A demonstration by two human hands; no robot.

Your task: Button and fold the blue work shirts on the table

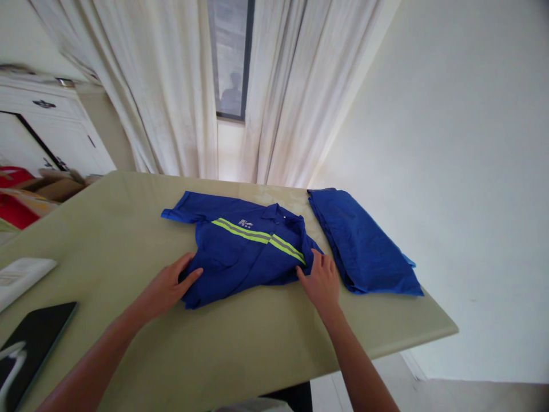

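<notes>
A blue short-sleeved work shirt (231, 260) lies on the table, partly folded, its collar toward the right and one sleeve stretched out at the far left. Yellow-green and grey reflective tape crosses its chest below a small white print. At the shirt's near left edge, my left hand (169, 286) grips the cloth, thumb on top and other fingers at the border. My right hand (321, 280) is closed on the shirt's right side, just below the end of the tape. Its fingertips partly cover the fabric there.
Folded blue cloth (364, 243) lies to the right beside the wall. On the left are a dark tablet-like device (40, 329) with a white cable and a white box-like object (26, 274). The pale green table (257, 343) ends near a curtained window.
</notes>
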